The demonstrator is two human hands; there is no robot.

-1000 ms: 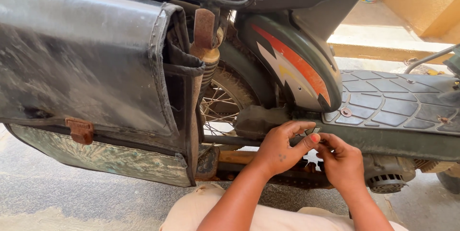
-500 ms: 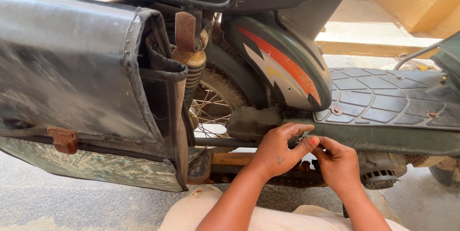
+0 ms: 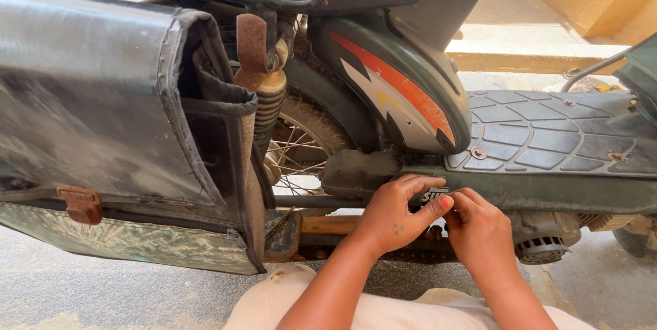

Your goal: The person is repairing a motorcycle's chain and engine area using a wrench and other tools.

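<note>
Both hands meet at the scooter's side panel (image 3: 547,190): left hand (image 3: 391,215) curled against it, right hand (image 3: 481,231) pinching something hidden.

The view drifts toward 3 o'clock, so the saddlebag (image 3: 102,118) fills less of the frame. The left hand (image 3: 393,214) flattens on the scooter's lower edge, thumb now meeting the right hand (image 3: 479,231).
</note>
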